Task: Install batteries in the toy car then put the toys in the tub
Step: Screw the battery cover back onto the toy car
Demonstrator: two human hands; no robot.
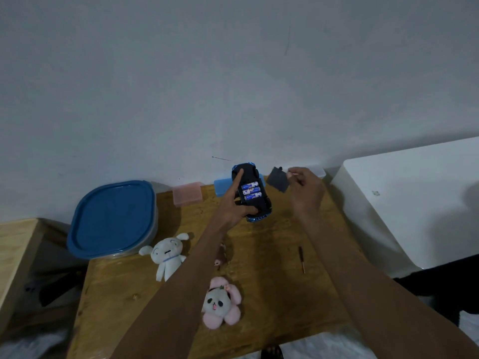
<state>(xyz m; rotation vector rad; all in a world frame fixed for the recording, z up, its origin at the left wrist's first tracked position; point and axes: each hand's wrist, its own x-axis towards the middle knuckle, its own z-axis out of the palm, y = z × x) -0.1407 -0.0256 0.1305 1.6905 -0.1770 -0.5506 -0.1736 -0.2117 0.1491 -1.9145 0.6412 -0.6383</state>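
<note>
Fingers [239, 181] of left hand [237, 203] wrap the upturned blue-and-black plastic toy car [252, 194], three batteries [251, 191] seated; right hand [304, 190] pinches the dark grey square battery cover [277, 180].
Advice: align cover tabs just right of the left fingers, press flat; blue-lidded tub [112, 218] sits well left.

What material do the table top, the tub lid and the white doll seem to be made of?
Table top: seemingly wood with a glossy varnish; grain and dark knots show, with faint sheen.
Tub lid: likely plastic, smooth blue, with a moulded raised rim.
White doll: soft plush fabric, judging by its fuzzy, matte surface and rounded stuffed limbs.
</note>
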